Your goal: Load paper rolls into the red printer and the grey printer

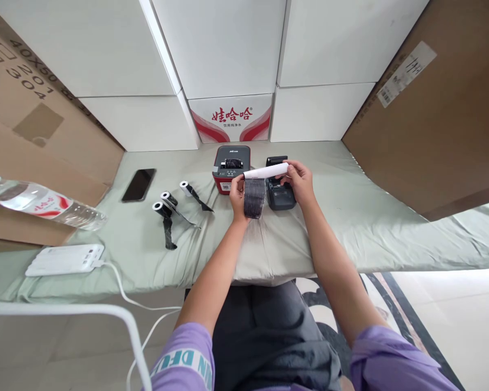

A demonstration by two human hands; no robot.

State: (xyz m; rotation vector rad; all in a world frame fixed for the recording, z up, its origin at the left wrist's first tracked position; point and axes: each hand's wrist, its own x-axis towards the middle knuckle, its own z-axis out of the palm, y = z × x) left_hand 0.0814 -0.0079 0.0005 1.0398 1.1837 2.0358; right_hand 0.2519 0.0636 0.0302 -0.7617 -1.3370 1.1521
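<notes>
My left hand (238,201) is closed around the edge of a wide, crinkled black strip (255,199). A white paper strip (267,171) stretches from its top to my right hand (300,182), whose fingers pinch the far end. Whether black and white are two sides of one piece, I cannot tell. Partly behind my right hand lies a black handheld device (281,196) with its lid raised. Left of it, a red and dark-grey label printer (232,163) has a short black piece (233,163) on top. Small black rolls with white cores (161,207) trail loose black tails.
A phone (139,184), a water bottle (44,201) and a white power bank (65,259) with a cable lie left on the green cloth (212,244). Brown cartons (436,125) flank both sides; white boxes (232,49) stand behind. A white curved tube (122,312) crosses the lower left.
</notes>
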